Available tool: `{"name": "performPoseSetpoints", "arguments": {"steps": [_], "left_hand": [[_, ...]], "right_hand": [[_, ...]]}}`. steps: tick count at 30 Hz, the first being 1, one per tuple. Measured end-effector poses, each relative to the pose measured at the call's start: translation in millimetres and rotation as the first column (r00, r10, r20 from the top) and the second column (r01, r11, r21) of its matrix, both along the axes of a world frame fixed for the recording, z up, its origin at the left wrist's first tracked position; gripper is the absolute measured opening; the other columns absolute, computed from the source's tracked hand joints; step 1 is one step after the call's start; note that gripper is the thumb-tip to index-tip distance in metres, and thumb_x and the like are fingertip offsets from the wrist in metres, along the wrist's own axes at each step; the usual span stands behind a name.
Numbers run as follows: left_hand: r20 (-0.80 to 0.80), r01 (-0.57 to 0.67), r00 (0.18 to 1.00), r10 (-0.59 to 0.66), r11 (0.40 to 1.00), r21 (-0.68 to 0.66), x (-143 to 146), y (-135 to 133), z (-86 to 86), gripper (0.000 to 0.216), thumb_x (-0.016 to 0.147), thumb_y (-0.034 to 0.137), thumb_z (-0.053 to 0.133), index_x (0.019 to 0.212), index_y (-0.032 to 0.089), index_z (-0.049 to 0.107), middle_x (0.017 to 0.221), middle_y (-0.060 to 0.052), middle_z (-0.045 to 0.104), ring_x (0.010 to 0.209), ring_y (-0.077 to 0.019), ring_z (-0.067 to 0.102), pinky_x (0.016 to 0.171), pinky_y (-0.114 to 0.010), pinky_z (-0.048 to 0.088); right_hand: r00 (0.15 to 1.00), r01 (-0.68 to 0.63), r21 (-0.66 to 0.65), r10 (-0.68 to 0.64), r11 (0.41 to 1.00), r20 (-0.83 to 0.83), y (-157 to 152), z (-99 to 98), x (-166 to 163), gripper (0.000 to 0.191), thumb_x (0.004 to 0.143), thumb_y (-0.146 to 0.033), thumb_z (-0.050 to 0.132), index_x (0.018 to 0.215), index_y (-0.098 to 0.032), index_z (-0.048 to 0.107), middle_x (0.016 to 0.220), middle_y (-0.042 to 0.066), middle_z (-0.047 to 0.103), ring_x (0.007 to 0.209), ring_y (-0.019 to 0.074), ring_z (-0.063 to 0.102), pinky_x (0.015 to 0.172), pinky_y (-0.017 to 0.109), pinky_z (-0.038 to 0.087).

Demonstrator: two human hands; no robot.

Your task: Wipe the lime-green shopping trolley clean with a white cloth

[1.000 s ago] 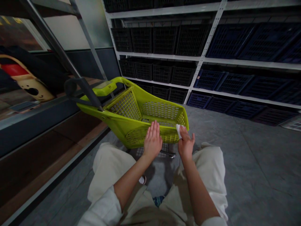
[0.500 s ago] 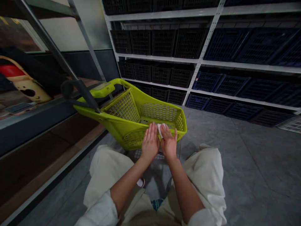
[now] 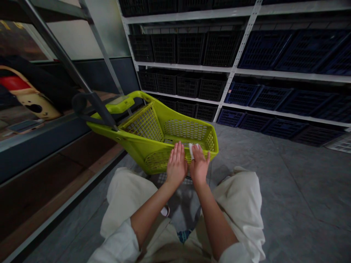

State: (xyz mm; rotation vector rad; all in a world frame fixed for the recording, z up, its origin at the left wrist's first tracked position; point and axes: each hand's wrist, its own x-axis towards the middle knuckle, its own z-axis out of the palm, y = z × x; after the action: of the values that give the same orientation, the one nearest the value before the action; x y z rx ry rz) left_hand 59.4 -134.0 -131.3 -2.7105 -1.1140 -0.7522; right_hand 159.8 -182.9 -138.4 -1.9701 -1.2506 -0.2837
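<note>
A lime-green plastic shopping cart [image 3: 153, 128] stands in front of me, its basket tilted toward my knees. My left hand [image 3: 177, 164] lies flat and open against the near outer wall of the basket. Right beside it, my right hand [image 3: 199, 164] presses a small white cloth [image 3: 191, 150] against the same wall, just below the rim, with its fingers over the cloth. The two hands nearly touch. The cart's dark handle [image 3: 87, 106] sticks out at the far left.
White metal shelving [image 3: 236, 69] with black and dark blue crates fills the back and right. A slanted metal post [image 3: 65, 62] and a low ledge run along the left. Grey floor [image 3: 301, 190] lies to the right. My knees in pale trousers are below.
My right hand slid the cloth left along the basket wall from its right corner to beside my left hand, then crept slightly back right. My left hand stayed put.
</note>
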Motion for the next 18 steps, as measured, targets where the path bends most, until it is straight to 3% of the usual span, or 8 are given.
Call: {"name": "performPoseSetpoints", "arguments": {"steps": [3,7,13,16,18], "left_hand": [[-0.011,-0.017,1.000,0.017,1.000,0.016,-2,3,-1.5,0.070,0.093,0.015,0.036,0.159,0.009,0.011,0.166,-0.015,0.020,0.155,-0.0234,0.010,0.124,-0.045,0.025],[-0.019,-0.003,1.000,0.003,1.000,-0.004,-5,1,2.6,0.071,0.094,0.019,0.039,0.158,0.005,0.012,0.166,-0.016,0.018,0.155,-0.0245,0.010,0.125,-0.044,0.023],[0.023,0.013,1.000,-0.013,1.000,-0.010,-3,-4,5.8,0.077,0.094,0.021,0.041,0.159,0.007,0.002,0.166,-0.016,0.015,0.155,-0.0251,0.010,0.125,-0.046,0.022],[0.026,0.010,1.000,-0.010,1.000,-0.013,-1,-4,4.8,0.076,0.095,0.022,0.041,0.159,0.005,0.004,0.166,-0.017,0.014,0.155,-0.0254,0.008,0.125,-0.046,0.022],[0.019,0.006,1.000,-0.005,1.000,-0.017,0,-4,3.7,0.075,0.095,0.022,0.041,0.158,0.004,0.007,0.166,-0.018,0.014,0.155,-0.0257,0.007,0.125,-0.045,0.022]], "right_hand": [[0.993,-0.116,-0.049,0.118,0.992,0.030,11,10.8,-23,0.064,0.082,-0.005,0.039,0.143,-0.021,0.053,0.148,0.006,0.055,0.145,0.0171,0.041,0.125,0.045,0.008],[0.987,-0.141,-0.052,0.144,0.989,0.066,-5,3.8,1,0.068,0.079,-0.003,0.039,0.142,-0.025,0.052,0.146,0.004,0.058,0.142,0.0154,0.044,0.125,0.048,0.001],[0.985,0.170,0.051,-0.168,0.984,-0.045,-47,-27.5,69,0.063,0.079,-0.007,0.033,0.132,-0.026,0.061,0.136,0.005,0.065,0.137,0.0183,0.051,0.122,0.058,0.010],[0.969,0.239,0.057,-0.235,0.969,-0.070,-44,-25.8,65,0.061,0.080,-0.008,0.034,0.131,-0.025,0.062,0.135,0.006,0.066,0.137,0.0209,0.051,0.121,0.061,0.010],[0.977,0.210,0.037,-0.207,0.977,-0.057,-31,-16.2,46,0.061,0.081,-0.007,0.034,0.133,-0.024,0.061,0.138,0.007,0.064,0.138,0.0208,0.050,0.122,0.059,0.010]]}}
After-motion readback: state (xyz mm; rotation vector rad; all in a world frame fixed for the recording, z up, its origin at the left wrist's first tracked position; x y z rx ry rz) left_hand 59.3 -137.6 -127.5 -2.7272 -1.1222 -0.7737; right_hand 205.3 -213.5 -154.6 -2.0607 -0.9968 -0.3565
